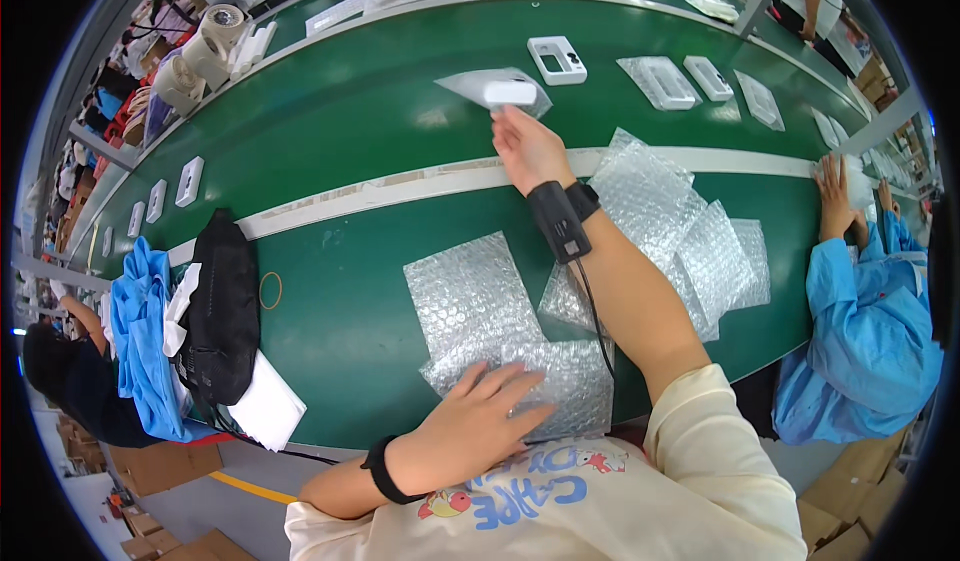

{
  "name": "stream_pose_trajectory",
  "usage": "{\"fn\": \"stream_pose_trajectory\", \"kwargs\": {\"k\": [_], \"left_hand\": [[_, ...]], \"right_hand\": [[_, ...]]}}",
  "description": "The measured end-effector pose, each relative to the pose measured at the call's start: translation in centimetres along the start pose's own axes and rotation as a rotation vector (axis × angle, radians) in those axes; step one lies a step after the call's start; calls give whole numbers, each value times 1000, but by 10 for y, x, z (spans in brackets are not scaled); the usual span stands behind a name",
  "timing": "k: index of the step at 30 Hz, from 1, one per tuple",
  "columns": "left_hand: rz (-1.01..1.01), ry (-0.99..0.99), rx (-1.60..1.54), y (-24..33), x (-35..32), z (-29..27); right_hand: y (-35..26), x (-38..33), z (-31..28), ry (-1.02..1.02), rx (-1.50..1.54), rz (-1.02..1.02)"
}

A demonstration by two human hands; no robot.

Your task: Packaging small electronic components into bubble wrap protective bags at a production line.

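My right hand [531,149] reaches out over the green belt, its fingers bent and closed at the near edge of a white plastic part in a translucent bag [510,93]. The thumb's grip is partly hidden. Close to my body, my left hand [470,431] lies with fingers spread on a sheet of bubble wrap [575,381]. Another bubble wrap sheet [470,291] lies just beyond it. Under and beside my right forearm is a loose, overlapping pile of bubble wrap [645,196].
A white frame-shaped housing [557,61] and bagged parts [660,83] rest on the belt. A pale rail [400,187] separates belt from bench. At left lie a black bag [222,311], blue cloth [145,331] and rubber band [270,291]. A blue-sleeved co-worker [860,331] works at right.
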State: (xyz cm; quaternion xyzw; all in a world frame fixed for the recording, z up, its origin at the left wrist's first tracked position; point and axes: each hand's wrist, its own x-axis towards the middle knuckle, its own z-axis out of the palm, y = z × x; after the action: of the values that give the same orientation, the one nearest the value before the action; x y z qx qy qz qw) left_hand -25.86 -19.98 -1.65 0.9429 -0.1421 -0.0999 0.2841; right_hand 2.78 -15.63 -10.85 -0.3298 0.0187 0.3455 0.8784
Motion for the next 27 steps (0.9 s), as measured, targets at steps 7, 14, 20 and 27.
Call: {"fn": "stream_pose_trajectory", "kwargs": {"k": [7,14,20,27], "left_hand": [[-149,-37,119,3,0,12],[-281,29,176,1,-11,14],[-331,75,255,-5,-14,5],[-212,85,451,-21,0,2]], "right_hand": [[-7,-6,1,-33,138,2],[-27,-57,44,95,-146,-58],[-61,-118,85,-301,-127,-153],[-145,-166,58,-456,-271,-319]]}}
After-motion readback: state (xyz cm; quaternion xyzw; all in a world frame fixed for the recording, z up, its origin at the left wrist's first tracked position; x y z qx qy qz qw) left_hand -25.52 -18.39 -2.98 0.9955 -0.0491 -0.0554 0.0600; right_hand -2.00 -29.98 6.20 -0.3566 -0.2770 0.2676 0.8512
